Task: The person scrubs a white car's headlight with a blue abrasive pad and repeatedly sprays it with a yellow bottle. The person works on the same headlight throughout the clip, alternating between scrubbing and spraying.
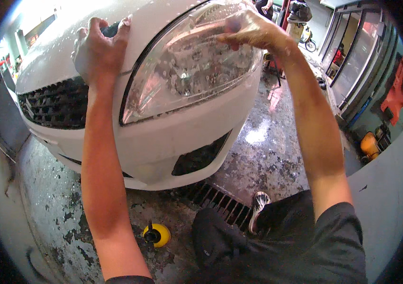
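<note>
Before me is the front of a white car, its hood (141,21) wet and dotted with droplets. My left hand (100,49) rests on the hood's front edge above the black grille (57,103), its fingers curled round a small dark object (110,30), mostly hidden, whose kind I cannot make out. Over the upper outer part of the headlight (187,71) is my right hand (249,30), slightly blurred, fingers bent towards the lens. Whether it holds anything thin against the lens cannot be seen. Water and pale smears cover the clear headlight lens.
A yellow bottle with a black spray head (157,235) stands on the wet, worn floor below the bumper (158,152). A metal floor grate (222,204) runs beside my shoe (260,202). Glass doors (354,53) and a parked scooter (308,37) are at the right; another person (265,7) stands behind.
</note>
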### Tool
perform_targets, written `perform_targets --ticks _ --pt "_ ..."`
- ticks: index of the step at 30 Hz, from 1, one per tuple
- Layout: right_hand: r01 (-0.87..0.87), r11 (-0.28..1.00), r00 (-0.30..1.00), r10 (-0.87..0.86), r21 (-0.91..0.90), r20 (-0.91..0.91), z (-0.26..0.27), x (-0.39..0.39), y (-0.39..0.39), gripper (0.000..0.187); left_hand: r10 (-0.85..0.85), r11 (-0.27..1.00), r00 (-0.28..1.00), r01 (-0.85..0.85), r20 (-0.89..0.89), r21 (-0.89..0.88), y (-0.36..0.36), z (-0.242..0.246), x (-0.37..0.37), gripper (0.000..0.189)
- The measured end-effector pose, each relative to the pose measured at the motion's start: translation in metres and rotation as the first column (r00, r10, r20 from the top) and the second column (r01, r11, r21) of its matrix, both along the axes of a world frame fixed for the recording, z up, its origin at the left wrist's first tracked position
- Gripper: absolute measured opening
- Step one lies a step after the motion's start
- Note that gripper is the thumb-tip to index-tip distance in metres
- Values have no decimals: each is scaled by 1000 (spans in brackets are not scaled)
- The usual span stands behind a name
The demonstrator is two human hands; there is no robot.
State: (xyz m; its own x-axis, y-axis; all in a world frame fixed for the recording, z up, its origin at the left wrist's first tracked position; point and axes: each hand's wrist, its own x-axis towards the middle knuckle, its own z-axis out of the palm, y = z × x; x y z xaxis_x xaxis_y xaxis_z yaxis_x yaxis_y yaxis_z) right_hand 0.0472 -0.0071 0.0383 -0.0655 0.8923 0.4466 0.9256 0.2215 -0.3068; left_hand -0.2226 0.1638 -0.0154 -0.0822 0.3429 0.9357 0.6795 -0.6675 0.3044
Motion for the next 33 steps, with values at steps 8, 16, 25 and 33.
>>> perform_targets --ticks 8,16,25,33 --pt "73 996 996 -71 -52 50 4 3 12 44 -34 998 999 35 10 -50 -6 3 4 56" --pt "100 987 995 -97 -128 25 10 -2 23 45 18 999 1000 -19 14 36 -2 1 6 57" --pt "320 943 930 -294 -95 220 16 -64 21 44 15 999 1000 -15 2 33 5 0 2 59" --pt "154 985 980 -143 -71 140 18 -58 21 42 55 998 999 -55 1 -26 9 2 2 61"
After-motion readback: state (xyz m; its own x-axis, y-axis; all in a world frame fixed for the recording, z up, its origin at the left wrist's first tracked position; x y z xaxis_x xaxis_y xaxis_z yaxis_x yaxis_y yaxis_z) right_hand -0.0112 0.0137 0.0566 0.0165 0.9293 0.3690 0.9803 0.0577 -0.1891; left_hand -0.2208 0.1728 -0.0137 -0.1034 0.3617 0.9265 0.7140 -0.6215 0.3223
